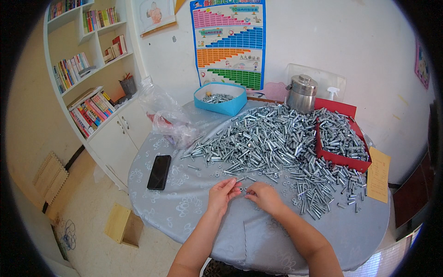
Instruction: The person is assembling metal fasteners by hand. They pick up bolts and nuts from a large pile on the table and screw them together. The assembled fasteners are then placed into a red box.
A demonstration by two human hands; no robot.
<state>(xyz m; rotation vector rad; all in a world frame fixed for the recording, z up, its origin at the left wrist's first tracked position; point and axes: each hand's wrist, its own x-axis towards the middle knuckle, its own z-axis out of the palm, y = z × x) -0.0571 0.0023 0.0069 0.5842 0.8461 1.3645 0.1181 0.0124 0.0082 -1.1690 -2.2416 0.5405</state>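
Note:
Near the front middle of the table, my left hand (pixel 222 195) pinches a silver bolt (pixel 240 179) between thumb and fingers, its shank pointing up to the right. Close beside it on the right, my right hand (pixel 264 197) is closed, fingertips pressed together and pointing left. Whatever those fingertips hold is too small to make out. Just beyond both hands spreads a large heap of silver bolts and metal sleeves (pixel 263 138). Small loose nuts (pixel 287 176) lie scattered along the heap's near edge.
A black phone (pixel 159 172) lies left on the grey tablecloth (pixel 194 217). A clear plastic bag (pixel 168 120) and a blue box (pixel 226 107) of metal parts stand behind it. At right are a red box (pixel 344 161) full of bolts, a steel pot (pixel 302 93) and a yellow paper (pixel 378 175).

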